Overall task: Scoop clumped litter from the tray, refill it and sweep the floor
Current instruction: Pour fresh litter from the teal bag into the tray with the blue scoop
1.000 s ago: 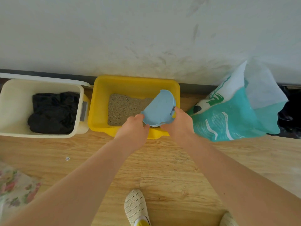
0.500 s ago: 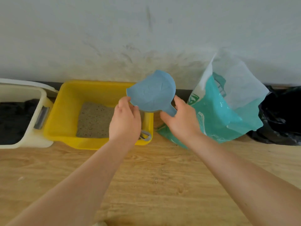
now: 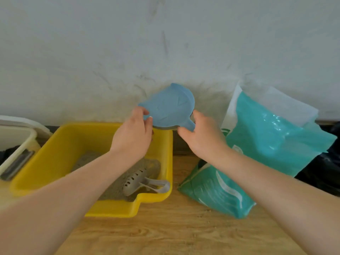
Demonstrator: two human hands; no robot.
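Two hands on one blue scoop [image 3: 168,107]: left hand [image 3: 135,134] pinches rim, right hand [image 3: 200,134] grips handle (above one yellow tray [image 3: 60,144]); one grey slotted scoop [image 3: 139,181] in litter.

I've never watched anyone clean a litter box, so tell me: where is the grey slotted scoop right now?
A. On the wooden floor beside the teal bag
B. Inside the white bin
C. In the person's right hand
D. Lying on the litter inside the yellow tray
D: the grey slotted scoop lies on the litter in the yellow tray, while both hands hold the blue scoop.
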